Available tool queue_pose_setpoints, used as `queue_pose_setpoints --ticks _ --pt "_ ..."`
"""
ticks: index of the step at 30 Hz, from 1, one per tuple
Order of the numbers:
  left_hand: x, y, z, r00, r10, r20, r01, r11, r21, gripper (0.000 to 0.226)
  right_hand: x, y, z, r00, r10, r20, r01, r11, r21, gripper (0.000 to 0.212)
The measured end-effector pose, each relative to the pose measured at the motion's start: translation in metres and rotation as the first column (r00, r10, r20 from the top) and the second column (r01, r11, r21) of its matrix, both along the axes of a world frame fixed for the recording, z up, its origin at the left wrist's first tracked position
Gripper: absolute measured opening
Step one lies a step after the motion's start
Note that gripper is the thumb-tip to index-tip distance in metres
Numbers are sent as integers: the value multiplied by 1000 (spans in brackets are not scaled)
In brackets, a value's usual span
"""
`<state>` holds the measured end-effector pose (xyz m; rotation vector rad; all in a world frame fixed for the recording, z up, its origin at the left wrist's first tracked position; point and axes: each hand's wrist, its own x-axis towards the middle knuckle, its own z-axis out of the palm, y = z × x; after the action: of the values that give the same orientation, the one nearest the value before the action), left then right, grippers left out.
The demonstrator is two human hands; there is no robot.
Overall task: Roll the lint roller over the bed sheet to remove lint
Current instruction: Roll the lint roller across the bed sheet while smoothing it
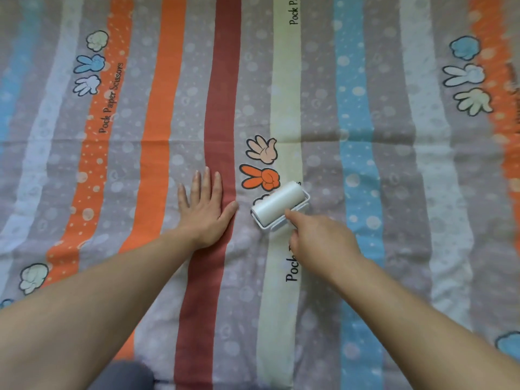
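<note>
bed sheet (394, 164): striped, spread out and filling the whole view, with a few soft creases between the two hands
lint roller (278, 205): white, lay on the sheet across the pale yellow stripe, just right of the left hand, partly covering a cartoon print
right hand (320, 243): grip was closed on the roller's handle, which was hidden under the hand; index finger stretched forward onto the frame
left hand (204, 209): grip was open, palm and straight fingers pressed flat on the dark red stripe
could go wrong: I reckoned the sticky roll might tug loose cloth up and bunch it at those creases if the left hand eased off. A skewed push could also have skipped strips
count: one roller, one sheet, two hands, three trios of cartoon hand prints, plus strays at the lower edges
</note>
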<state>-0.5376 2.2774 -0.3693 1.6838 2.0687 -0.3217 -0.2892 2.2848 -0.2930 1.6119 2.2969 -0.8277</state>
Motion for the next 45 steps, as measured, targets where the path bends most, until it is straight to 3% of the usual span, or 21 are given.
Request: queue_pose_setpoints --ticks 10,17,22,24,29,33,38,45 --pt "34 -2 23 992 80 100 -70 992 -101 87 38 -15 29 987 82 140 -69 993 -95 48" --pt "30 4 23 981 39 188 -23 996 -89 109 48 -7 84 971 113 212 -71 978 -196 42" --pt "30 10 15 988 16 156 8 989 -151 136 51 45 122 933 136 333 -10 935 -354 41" --pt "29 11 13 988 11 157 14 987 -162 144 39 61 117 945 60 320 39 955 -293 40" --pt "31 17 16 986 36 165 -1 978 -207 155 -24 91 62 962 -248 110 247 969 24 45" --pt "35 21 12 986 55 159 -17 973 -231 159 -39 92 23 957 -258 135 251 966 66 47" --pt "31 19 9 980 56 189 -15 977 -212 159 -28 86 22 955 -277 105 277 961 19 48" --pt "32 14 10 984 62 166 -40 990 -132 159 1 65 25 975 -163 150 167 986 -13 48"
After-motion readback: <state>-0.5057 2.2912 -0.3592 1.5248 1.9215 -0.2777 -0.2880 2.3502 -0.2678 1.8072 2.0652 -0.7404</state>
